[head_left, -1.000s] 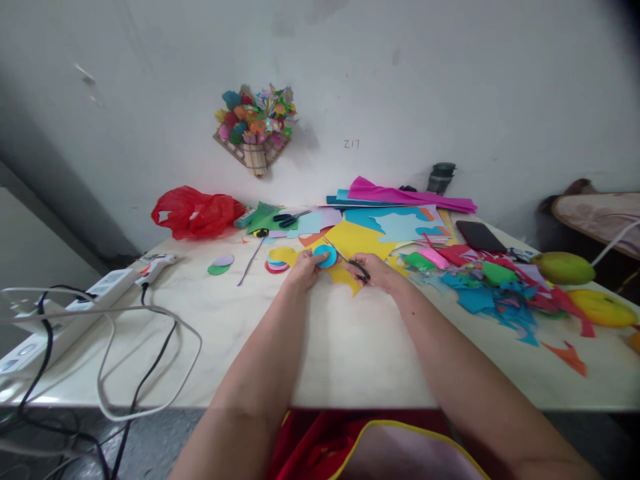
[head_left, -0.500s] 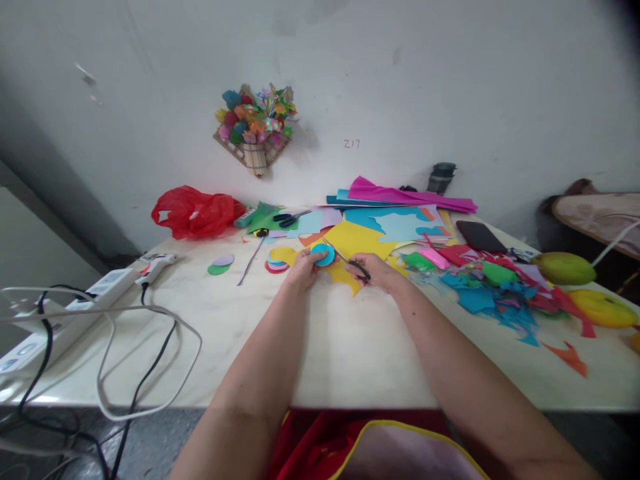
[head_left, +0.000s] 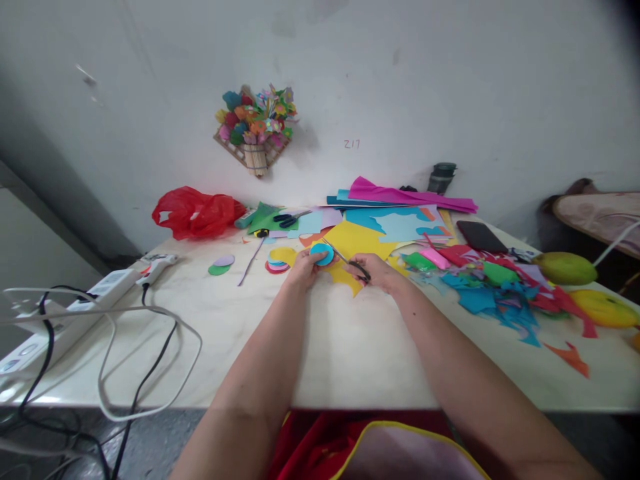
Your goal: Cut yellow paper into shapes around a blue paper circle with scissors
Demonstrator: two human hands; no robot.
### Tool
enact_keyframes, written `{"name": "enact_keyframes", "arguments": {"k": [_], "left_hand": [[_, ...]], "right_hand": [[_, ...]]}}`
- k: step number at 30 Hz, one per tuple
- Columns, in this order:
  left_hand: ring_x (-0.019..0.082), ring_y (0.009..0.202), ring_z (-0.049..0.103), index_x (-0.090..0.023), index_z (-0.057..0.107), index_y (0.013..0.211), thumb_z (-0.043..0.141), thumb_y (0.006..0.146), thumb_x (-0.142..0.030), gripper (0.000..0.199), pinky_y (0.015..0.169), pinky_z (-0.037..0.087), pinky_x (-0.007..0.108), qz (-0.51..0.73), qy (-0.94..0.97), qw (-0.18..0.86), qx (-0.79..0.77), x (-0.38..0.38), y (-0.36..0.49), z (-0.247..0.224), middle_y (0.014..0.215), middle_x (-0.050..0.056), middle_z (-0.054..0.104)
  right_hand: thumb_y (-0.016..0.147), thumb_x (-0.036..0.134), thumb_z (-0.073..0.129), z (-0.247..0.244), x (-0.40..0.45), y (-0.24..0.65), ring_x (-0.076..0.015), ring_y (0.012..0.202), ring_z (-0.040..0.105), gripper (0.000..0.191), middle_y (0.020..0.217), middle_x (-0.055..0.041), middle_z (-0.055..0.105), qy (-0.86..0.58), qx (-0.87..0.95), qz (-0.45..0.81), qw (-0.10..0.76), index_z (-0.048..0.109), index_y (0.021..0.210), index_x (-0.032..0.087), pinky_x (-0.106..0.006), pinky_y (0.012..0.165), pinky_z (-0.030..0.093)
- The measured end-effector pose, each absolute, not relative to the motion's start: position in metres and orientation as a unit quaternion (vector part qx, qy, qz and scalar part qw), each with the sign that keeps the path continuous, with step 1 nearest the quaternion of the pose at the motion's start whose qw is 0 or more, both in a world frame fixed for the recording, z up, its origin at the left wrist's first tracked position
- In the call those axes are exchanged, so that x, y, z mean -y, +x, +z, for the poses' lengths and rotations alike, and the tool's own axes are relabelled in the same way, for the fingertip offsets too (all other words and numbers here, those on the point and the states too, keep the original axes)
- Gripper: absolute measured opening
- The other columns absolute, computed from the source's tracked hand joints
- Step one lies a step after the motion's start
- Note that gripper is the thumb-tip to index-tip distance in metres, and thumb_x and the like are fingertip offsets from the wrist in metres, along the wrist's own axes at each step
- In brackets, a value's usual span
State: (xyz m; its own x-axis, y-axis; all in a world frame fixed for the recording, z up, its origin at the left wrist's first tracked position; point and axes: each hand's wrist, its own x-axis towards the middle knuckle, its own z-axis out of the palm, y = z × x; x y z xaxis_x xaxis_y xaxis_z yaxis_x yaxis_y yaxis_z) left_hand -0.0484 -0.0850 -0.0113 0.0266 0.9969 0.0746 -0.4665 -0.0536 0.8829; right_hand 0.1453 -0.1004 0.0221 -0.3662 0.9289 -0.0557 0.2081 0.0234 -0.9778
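My left hand is closed on a round blue paper disc, its thumb lying on top, together with a sheet of yellow paper under the disc. In my right hand is a pair of scissors, fingers wrapped round the dark handles. The blades point up and left, towards the edge of the disc and the yellow paper. Just left of my left hand lies a small pile of coloured paper circles. Further left are a purple circle and a green circle.
A second pair of scissors and a red plastic bag lie at the back left. Coloured paper sheets spread along the back. Paper scraps, a phone and yellow-green fruit are on the right. A power strip with cables occupies the left.
My left hand and the blue disc have shifted very slightly left. Otherwise the hands, scissors and papers look the same.
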Motion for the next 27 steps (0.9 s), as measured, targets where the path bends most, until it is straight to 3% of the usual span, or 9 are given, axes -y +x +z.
{"name": "enact_keyframes", "arguments": {"k": [6, 12, 27], "left_hand": [[0.031, 0.089, 0.079, -0.01, 0.075, 0.082, 0.085, 0.062, -0.018, 0.024, 0.097, 0.062, 0.046, 0.614, 0.397, 0.594, -0.336, 0.0868, -0.0481, -0.0094, 0.08, 0.012, 0.079], [0.035, 0.099, 0.078, -0.01, 0.075, 0.084, 0.085, 0.063, -0.016, 0.024, 0.099, 0.06, 0.048, 0.613, 0.388, 0.601, -0.336, 0.0864, -0.0486, -0.01, 0.086, 0.015, 0.079], [0.037, 0.099, 0.078, -0.013, 0.074, 0.079, 0.083, 0.068, -0.017, 0.015, 0.096, 0.061, 0.049, 0.588, 0.415, 0.6, -0.351, 0.0864, -0.0473, -0.0108, 0.082, 0.013, 0.079]], "right_hand": [[0.066, 0.033, 0.088, 0.0202, 0.0984, 0.1454, -0.0074, 0.041, 0.04, 0.035, 0.05, 0.0057, 0.05, -0.461, 0.619, 0.539, 0.338, 0.055, 0.065, 0.019, -0.022, 0.04, 0.029], [0.066, 0.035, 0.089, 0.0185, 0.0979, 0.1457, -0.0068, 0.04, 0.039, 0.038, 0.05, 0.0059, 0.05, -0.454, 0.621, 0.542, 0.339, 0.054, 0.065, 0.02, -0.021, 0.039, 0.028], [0.073, 0.031, 0.086, 0.0188, 0.0979, 0.1462, -0.0056, 0.038, 0.042, 0.038, 0.049, 0.0053, 0.051, -0.456, 0.607, 0.559, 0.333, 0.053, 0.061, 0.019, -0.019, 0.037, 0.03]]}}
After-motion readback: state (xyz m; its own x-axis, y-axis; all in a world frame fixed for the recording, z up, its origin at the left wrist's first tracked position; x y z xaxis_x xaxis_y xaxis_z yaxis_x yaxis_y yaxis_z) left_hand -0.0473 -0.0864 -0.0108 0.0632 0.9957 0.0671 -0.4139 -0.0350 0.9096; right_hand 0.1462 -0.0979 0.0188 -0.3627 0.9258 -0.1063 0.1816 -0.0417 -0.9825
